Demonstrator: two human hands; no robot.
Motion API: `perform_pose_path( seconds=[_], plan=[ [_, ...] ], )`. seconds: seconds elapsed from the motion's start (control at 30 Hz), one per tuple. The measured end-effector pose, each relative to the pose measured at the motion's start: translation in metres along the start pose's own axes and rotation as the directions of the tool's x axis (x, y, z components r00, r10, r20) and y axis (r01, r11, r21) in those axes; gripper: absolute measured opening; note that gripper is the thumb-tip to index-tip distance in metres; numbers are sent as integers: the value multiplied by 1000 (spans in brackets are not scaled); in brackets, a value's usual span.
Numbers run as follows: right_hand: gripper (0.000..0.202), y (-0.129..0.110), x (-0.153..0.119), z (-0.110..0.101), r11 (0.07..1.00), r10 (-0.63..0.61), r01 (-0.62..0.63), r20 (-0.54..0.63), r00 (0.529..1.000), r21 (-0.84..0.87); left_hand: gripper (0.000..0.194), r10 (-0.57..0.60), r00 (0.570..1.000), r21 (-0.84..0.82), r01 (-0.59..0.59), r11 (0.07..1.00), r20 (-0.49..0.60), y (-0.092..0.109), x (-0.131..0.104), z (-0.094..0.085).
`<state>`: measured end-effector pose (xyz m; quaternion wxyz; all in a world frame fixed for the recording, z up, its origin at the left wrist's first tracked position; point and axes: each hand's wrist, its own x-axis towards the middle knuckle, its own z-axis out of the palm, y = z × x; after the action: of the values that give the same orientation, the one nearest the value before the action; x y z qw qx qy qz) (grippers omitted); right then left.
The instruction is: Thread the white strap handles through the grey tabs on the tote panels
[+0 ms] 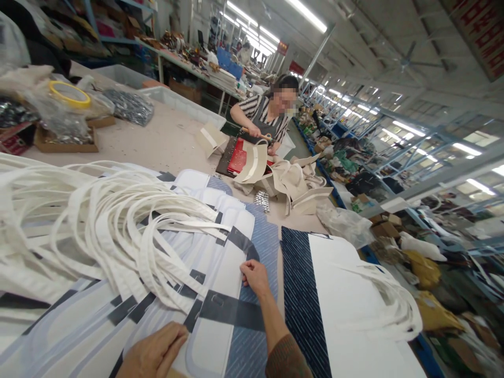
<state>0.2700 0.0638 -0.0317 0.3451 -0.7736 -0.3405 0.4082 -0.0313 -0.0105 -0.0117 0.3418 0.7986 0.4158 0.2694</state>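
Observation:
Overlapping white and blue-striped bag panels (212, 346) with dark straps lie spread in front of me. My right hand (255, 276) is closed in a pinch at the edge of the top panel, where a dark strap (244, 243) curls up to its fingers. Another dark strap (232, 311) lies flat across the panel just below that hand. Near the bottom edge, my left hand (155, 349) rests low over the panels with its fingers pressed together; what they hold, if anything, is hidden. Long white handles (129, 226) loop in a heap over the panels on the left.
To the right lies a stack of white panels (346, 304) with dark striped fabric (301, 289). Across the table a co-worker (271, 110) holds a hammer over a red board (238, 156), beside beige pieces (291, 181). Yellow tape (70, 94) and bagged metal parts (129, 106) sit at left.

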Motion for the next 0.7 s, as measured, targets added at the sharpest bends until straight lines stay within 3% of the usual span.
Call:
perform_pose_path(
  seconds=[0.17,0.33,0.47,0.6,0.7],
  plan=[
    [43,1,9,-17,993,63,-68,-54,997,-92,20,-17,1000,-20,17,1000,14,-3,0,3],
    [24,-7,0,-26,988,-46,31,-95,994,-153,22,-54,999,-44,54,998,5,-1,0,3],
    [7,-24,-40,9,940,-307,297,-38,951,-170,23,-77,996,-51,79,996,47,9,4,-4],
    [24,-43,-86,57,737,-589,618,188,786,-274,28,-120,990,-55,124,991,71,15,5,-9],
    [28,-52,-99,76,646,-621,654,226,750,-394,29,-140,986,-51,145,988,87,16,3,-9]
  ],
)
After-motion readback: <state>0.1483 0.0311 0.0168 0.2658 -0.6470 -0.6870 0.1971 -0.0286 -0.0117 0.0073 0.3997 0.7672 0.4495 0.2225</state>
